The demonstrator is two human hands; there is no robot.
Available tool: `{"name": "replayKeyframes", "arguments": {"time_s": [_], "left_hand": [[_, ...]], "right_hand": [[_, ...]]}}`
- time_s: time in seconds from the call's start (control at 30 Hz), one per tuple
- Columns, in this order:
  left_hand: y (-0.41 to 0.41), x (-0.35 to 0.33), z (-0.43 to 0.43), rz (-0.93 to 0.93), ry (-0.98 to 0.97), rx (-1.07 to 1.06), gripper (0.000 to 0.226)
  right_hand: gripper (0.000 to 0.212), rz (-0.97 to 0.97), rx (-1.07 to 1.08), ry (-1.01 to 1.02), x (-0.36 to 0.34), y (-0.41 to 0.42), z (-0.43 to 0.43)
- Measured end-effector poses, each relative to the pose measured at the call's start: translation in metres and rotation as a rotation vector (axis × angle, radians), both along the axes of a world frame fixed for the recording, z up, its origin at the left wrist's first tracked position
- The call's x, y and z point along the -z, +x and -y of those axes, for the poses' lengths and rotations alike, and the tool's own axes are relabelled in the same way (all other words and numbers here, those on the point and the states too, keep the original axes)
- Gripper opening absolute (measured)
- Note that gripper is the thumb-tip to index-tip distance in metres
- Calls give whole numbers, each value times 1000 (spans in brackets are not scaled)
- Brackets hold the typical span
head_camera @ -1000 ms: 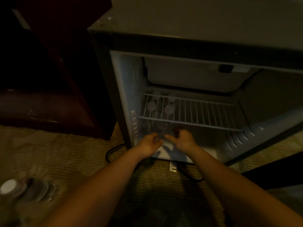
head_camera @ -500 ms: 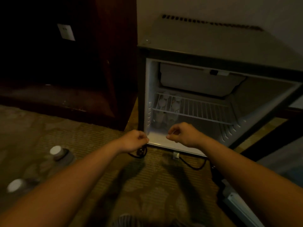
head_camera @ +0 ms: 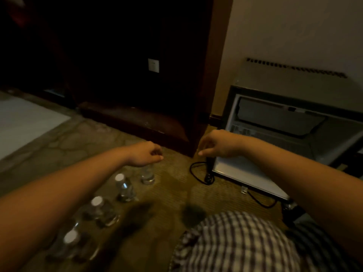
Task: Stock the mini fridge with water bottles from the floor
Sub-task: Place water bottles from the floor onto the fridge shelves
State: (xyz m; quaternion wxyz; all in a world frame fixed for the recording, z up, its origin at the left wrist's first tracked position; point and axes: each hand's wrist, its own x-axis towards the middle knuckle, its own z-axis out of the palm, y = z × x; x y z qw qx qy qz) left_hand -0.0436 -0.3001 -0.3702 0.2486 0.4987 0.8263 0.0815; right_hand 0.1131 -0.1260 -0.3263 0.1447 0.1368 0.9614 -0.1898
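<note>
Several clear water bottles with white caps stand in a row on the carpet at the lower left: the farthest bottle (head_camera: 147, 176), a second bottle (head_camera: 124, 185), a third bottle (head_camera: 99, 209), and more nearer me. My left hand (head_camera: 145, 154) hovers over the farthest bottle with loosely curled fingers and hides its cap; no grip on it shows. My right hand (head_camera: 215, 144) hangs in the air in front of the mini fridge (head_camera: 253, 174), fingers relaxed and empty. The fridge stands open at the right, its inside dim.
A black power cable (head_camera: 198, 174) loops on the carpet by the fridge's left corner. A dark wooden cabinet (head_camera: 149, 126) stands behind the bottles, with a white wall plate (head_camera: 153, 65) in it. My checked clothing (head_camera: 235, 244) fills the lower middle.
Both hands have come out of the fridge, and my view has swung left and back. My left hand has moved over to the bottles on the floor; my right hand trails by the fridge.
</note>
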Motion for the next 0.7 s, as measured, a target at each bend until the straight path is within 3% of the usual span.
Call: {"name": "replayKeyframes", "arguments": {"time_s": [0.17,0.3,0.53,0.7], "left_hand": [[-9,-26,93,-48,-47,-60,33],[-8,-23,155,20,-89,-154,37],[-5,36,261,236,-47,-340,27],[-3,92,306,434,-101,-505,35]], "right_hand": [[35,-42,-103,-1,-24,-33,90],[38,-45,-171,-31,-13,-53,160],[33,67,-252,-205,52,-70,268],[42,197,-281,-237,96,-65,302]]}}
